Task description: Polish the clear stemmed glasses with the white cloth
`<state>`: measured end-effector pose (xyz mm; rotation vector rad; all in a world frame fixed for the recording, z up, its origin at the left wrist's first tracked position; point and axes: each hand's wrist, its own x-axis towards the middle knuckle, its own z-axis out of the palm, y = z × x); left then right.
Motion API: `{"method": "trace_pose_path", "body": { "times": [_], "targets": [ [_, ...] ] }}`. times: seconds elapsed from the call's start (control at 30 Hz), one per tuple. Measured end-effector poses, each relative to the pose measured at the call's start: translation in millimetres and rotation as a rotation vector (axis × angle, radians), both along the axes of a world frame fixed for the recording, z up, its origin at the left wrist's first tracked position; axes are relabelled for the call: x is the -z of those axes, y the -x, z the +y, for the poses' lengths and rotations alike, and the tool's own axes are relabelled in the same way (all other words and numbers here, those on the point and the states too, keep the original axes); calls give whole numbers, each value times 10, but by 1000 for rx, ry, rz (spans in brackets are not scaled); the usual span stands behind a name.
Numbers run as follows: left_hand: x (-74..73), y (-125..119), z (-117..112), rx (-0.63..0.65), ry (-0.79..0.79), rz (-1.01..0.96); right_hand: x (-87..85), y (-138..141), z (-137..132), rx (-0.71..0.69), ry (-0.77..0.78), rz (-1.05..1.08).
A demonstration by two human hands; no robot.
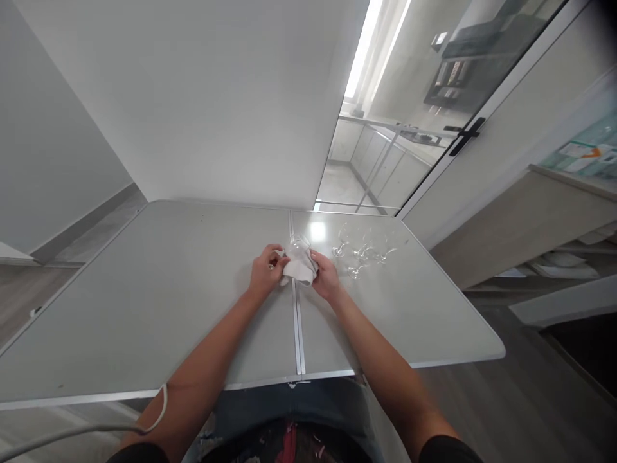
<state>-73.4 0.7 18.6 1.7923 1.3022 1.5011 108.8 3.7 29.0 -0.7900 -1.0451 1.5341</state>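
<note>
A white cloth (299,272) is bunched between my two hands above the table's centre seam. Out of its top shows part of a clear wine glass (297,244); the rest of the glass is covered by cloth and fingers. My left hand (266,273) is closed, thumb and fingers pinched at the left side of the glass and the cloth edge. On the other side my right hand (326,276) is closed round the cloth, its thumb on top. To the right, several clear stemmed glasses (359,254) stand grouped on the table.
The pale folding table (193,308) has a metal edge and a centre seam. A white wall (231,103) and a glazed door (385,141) border its far side. Shelves (535,225) stand at the right. A pale cable (96,429) crosses my left forearm.
</note>
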Motion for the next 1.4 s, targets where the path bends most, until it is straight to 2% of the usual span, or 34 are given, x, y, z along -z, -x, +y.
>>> {"method": "trace_pose_path", "body": {
  "times": [0.1, 0.2, 0.27, 0.37, 0.47, 0.53, 0.63, 0.77, 0.87, 1.0, 1.1, 1.17, 1.27, 1.4],
  "targets": [
    [0, -57, -1, 52, 170, -157, 99, 134, -69, 150, -113, -55],
    [53, -111, 15, 156, 289, -248, 206, 170, -109, 334, -303, -295],
    [87, -132, 25, 234, 332, -233, 242, 141, -103, 391, -495, -489],
    [105, -109, 24, 220, 268, -59, 199, 56, -55, 324, -789, -734],
    [105, -37, 9, 132, 90, 274, 74, -39, -3, 227, -932, -836],
    [116, 8, -1, 135, -2, 468, -3, -89, 16, 170, -899, -771],
    [138, 42, -9, 168, -53, 543, -52, -128, 20, 90, -621, -545],
    [141, 40, -2, 258, 42, 303, -38, -84, 5, 141, -206, -157],
    [148, 7, 21, 372, 145, 41, -52, 8, -16, 127, -64, 132],
    [204, -93, 52, 443, 175, -138, -75, 138, -68, 113, -42, 301],
    [248, -151, 59, 392, 151, -169, -3, 217, -108, 75, -47, 311],
    [261, -155, 60, 332, 102, -145, 85, 255, -120, 46, -52, 236],
    [258, -126, 71, 240, 75, -128, 204, 286, -113, 16, -112, 3],
    [235, -80, 104, 136, 87, -180, 260, 284, -72, -66, -238, -210]
  ]
}}
